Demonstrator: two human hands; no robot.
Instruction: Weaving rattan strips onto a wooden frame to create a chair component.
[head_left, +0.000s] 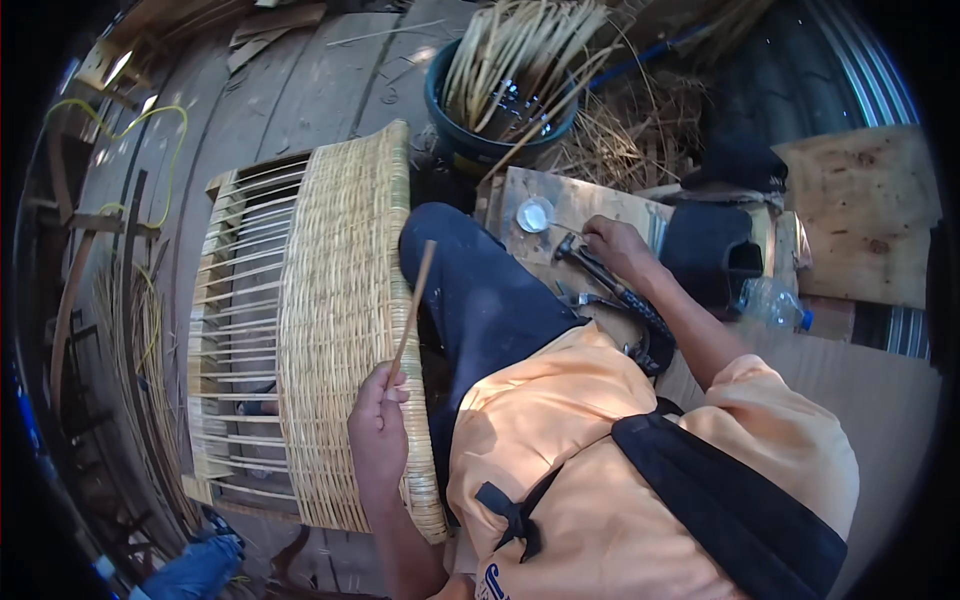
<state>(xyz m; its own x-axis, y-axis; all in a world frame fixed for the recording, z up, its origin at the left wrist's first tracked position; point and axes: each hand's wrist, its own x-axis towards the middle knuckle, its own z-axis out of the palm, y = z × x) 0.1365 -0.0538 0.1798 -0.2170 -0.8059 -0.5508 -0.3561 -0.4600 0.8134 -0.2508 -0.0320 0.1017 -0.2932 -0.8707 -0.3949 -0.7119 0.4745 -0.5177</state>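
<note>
My left hand (pixel 382 400) is closed around a slim brown stick (pixel 415 300) that points up and away, above the woven wicker panel (pixel 345 250). The panel is a wooden frame with pale strips woven tightly over its right part; on its left, bare cross strips (pixel 245 330) show with gaps between them. Over a low board at the right, my right hand (pixel 618 248) has its fingers pinched together. Something thin seems to stick out from them toward a small white round container (pixel 535 214); I cannot make it out. Just below that hand lies a hammer (pixel 580 255).
A dark teal bucket (pixel 437 100) of peeled strips stands at the far middle. A black holder (pixel 705 245), a clear plastic bottle (pixel 772 303) and a dark cap (pixel 738 165) sit at the right. Long sticks (pixel 130 330) lean at the left, near another person's blue-clad leg (pixel 195 570).
</note>
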